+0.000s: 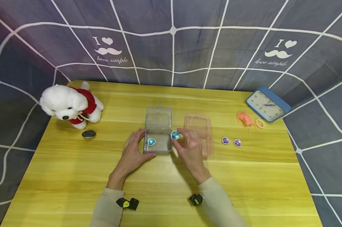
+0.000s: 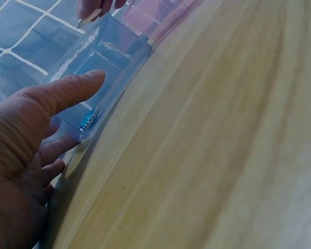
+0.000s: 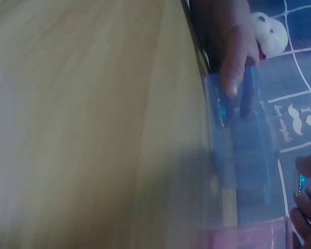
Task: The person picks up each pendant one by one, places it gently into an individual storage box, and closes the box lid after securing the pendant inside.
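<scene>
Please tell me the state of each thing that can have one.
Clear box, lid open, blue gem inside
Pink box, lid open
Second blue gem, pinched by right hand
Left hand, gripping clear box
Purple gems, lying on table
Orange yarn, bundled
Toy dog, dressed in red
Clock, time unclear

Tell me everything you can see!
toy dog: 1, white and red, back left
disc: 1, black and silver, by dog
blue box: 1, blue, middle
pink box: 1, pink, beside it
blue gems: 2, blue, one in blue box, one held
purple gems: 2, purple, right of pink box
clock: 1, blue, back right
yarn: 1, orange, near clock
ring: 1, cream, by yarn
table: 1, yellow, underneath
backdrop: 1, grey and white, behind
sleeves: 2, beige, at bottom
straps: 2, black-yellow, by sleeves
left hand: 1, on blue box
right hand: 1, pinching blue gem
</scene>
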`<action>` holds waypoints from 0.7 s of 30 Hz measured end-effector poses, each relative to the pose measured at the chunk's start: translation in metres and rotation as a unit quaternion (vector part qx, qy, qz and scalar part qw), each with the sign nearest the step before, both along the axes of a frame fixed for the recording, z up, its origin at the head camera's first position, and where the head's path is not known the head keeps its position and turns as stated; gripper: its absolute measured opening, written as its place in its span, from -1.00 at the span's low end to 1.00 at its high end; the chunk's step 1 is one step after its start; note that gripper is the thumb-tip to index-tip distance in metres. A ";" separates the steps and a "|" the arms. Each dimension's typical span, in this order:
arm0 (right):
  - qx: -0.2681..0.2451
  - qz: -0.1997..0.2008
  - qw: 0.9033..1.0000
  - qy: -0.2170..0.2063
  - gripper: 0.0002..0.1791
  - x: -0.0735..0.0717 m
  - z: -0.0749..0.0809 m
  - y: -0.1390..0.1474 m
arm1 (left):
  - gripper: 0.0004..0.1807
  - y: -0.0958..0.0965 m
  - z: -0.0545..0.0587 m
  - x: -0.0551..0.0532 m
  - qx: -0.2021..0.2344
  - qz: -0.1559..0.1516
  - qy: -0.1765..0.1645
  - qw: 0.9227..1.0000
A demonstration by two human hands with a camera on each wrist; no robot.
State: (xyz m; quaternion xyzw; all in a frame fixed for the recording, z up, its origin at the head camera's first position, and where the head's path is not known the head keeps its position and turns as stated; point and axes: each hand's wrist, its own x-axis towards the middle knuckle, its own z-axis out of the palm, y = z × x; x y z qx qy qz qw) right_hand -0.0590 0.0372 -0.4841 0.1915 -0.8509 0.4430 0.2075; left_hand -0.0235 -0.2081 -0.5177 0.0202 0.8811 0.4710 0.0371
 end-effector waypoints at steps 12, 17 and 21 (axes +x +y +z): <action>0.041 0.039 0.998 0.005 -0.53 -0.001 0.003 -0.021 | 0.13 0.000 0.003 0.000 0.000 0.004 -0.007 1.000; 0.064 0.048 0.997 -0.003 -0.53 -0.001 0.004 -0.026 | 0.13 0.001 0.002 0.000 0.001 0.005 -0.008 1.000; 0.091 0.049 0.995 -0.007 -0.55 -0.001 0.003 -0.029 | 0.13 0.001 0.003 0.001 0.000 0.006 -0.008 1.000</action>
